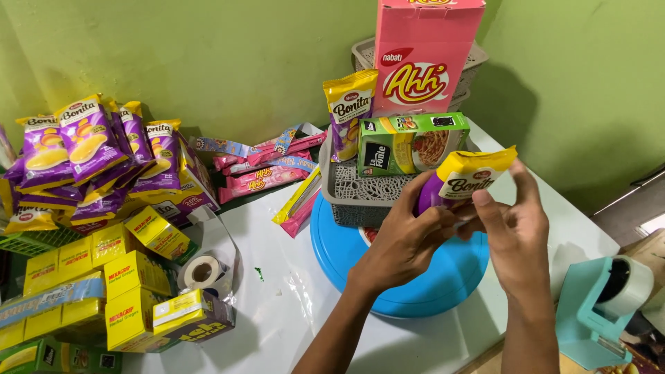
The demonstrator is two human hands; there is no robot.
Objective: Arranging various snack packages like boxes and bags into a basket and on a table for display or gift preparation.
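Head view: left hand [409,235] and right hand [509,232] both pinch a purple snack packet [460,181] beside the grey basket [353,201] holding a green box [412,143], another packet [350,111] and a pink box [424,52].

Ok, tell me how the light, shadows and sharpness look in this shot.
Head view: soft, even light on the green wall; a shadow falls behind the pink box; faint glare on the clear plastic sheet; both hands, left and right, and the purple snack packet they hold are sharp; edges bow slightly.
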